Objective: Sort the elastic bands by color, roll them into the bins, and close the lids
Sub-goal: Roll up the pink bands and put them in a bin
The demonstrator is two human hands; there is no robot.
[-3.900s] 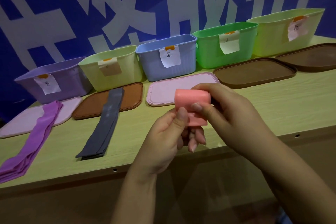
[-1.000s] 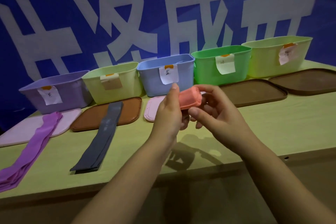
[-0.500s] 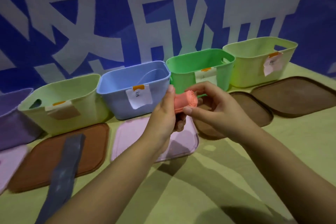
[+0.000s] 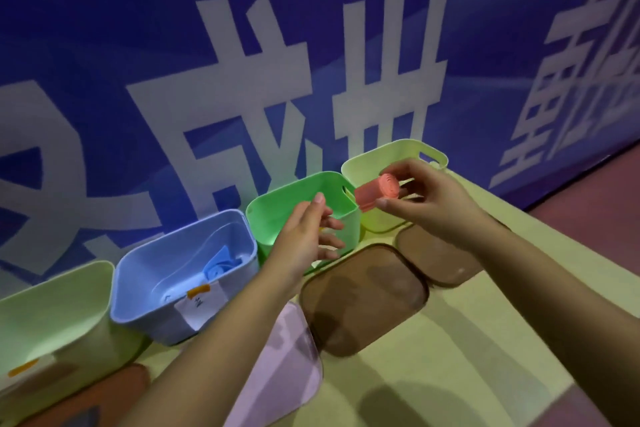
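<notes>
My right hand (image 4: 429,198) pinches a rolled pink band (image 4: 375,193) over the near rim of the pale yellow-green bin (image 4: 398,149) at the far right. My left hand (image 4: 308,236) hovers with fingers apart in front of the green bin (image 4: 277,208), holding nothing. A blue bin (image 4: 138,291) to the left holds a rolled blue band (image 4: 220,265). Another pale green bin (image 4: 52,308) stands at the left edge.
Two brown lids (image 4: 363,298) (image 4: 436,256) lie on the table in front of the green and far-right bins. A pink lid (image 4: 284,357) lies under my left forearm, and a brown lid (image 4: 114,388) shows at the lower left. A blue banner wall stands behind the bins.
Both hands moved right along the row of bins. My left hand let go of the pink roll and my right hand carried it over the far-right bin. The view swung right.
</notes>
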